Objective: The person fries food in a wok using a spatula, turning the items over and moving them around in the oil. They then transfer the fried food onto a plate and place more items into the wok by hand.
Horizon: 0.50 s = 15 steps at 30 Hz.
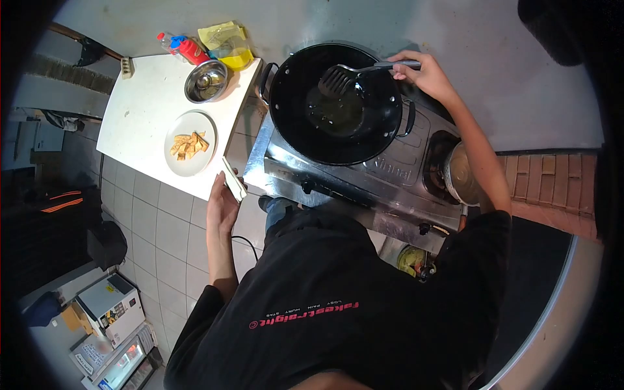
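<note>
My right hand [419, 73] is closed around the grey handle of a slotted turner [336, 80]. The turner's head is over a deep black two-handled pan [286, 120], whose bottom holds a shallow pool of oil-like liquid with small bits in it. My left hand [223, 203], at the near corner of the white table [130, 123], has its fingers around a slim whitish object [234, 179] whose kind I cannot make out. Just beyond that hand, a pale plate [172, 159] carries fried golden-brown pieces [189, 145].
The pan stands on the left burner of a steel gas stove [383, 172]; a second pot [461, 174] is on the right burner, beneath my forearm. On the table are a metal bowl [206, 81], a red bottle [193, 51] and a yellow container [238, 57]. A wall rises behind the stove.
</note>
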Available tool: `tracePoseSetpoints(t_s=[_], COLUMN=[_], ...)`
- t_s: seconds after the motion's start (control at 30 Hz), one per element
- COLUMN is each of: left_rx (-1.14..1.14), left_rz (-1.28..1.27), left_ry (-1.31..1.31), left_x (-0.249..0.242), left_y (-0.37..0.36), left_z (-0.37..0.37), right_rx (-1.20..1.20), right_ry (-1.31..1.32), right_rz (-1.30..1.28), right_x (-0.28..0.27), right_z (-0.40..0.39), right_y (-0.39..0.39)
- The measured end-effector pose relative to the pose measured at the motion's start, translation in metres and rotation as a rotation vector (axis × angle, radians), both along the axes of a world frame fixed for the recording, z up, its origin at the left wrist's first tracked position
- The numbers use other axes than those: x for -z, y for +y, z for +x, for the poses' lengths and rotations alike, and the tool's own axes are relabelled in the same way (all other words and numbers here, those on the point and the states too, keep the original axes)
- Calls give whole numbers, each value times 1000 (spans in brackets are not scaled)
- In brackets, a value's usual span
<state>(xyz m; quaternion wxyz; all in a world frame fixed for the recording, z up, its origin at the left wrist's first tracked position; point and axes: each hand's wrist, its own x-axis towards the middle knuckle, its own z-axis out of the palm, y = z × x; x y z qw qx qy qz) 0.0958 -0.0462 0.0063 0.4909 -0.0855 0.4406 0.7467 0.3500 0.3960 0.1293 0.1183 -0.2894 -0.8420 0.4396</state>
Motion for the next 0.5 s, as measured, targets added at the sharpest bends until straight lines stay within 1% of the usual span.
tracePoseSetpoints(t_s=[0.1, 0.17, 0.2, 0.27, 0.3, 0.37, 0.4, 0.47, 0.5], left_rx=[5, 3, 2, 0, -1, -1, -2, 6, 21], left_rz=[5, 6, -4, -14, -12, -9, -8, -5, 4], left_ry=[-9, -6, 13, 29, 26, 21, 29, 32, 23], left_x=[1, -2, -5, -6, -4, -3, -5, -3, 1], left_y=[2, 5, 6, 6, 6, 7, 8, 9, 10], left_z=[0, 1, 2, 2, 1, 0, 1, 0, -3], right_rx=[72, 108, 107, 120, 120, -14, -11, -33, -26], right_ry=[23, 19, 19, -81, -82, -175, -178, -309, -316], right_rz=[20, 122, 124, 255, 256, 724, 724, 822, 823], right_x=[7, 9, 8, 7, 7, 8, 7, 2, 2], right_z=[5, 7, 8, 10, 13, 20, 21, 23, 24], right_y=[1, -2, -5, -12, -15, -22, -26, -37, -43])
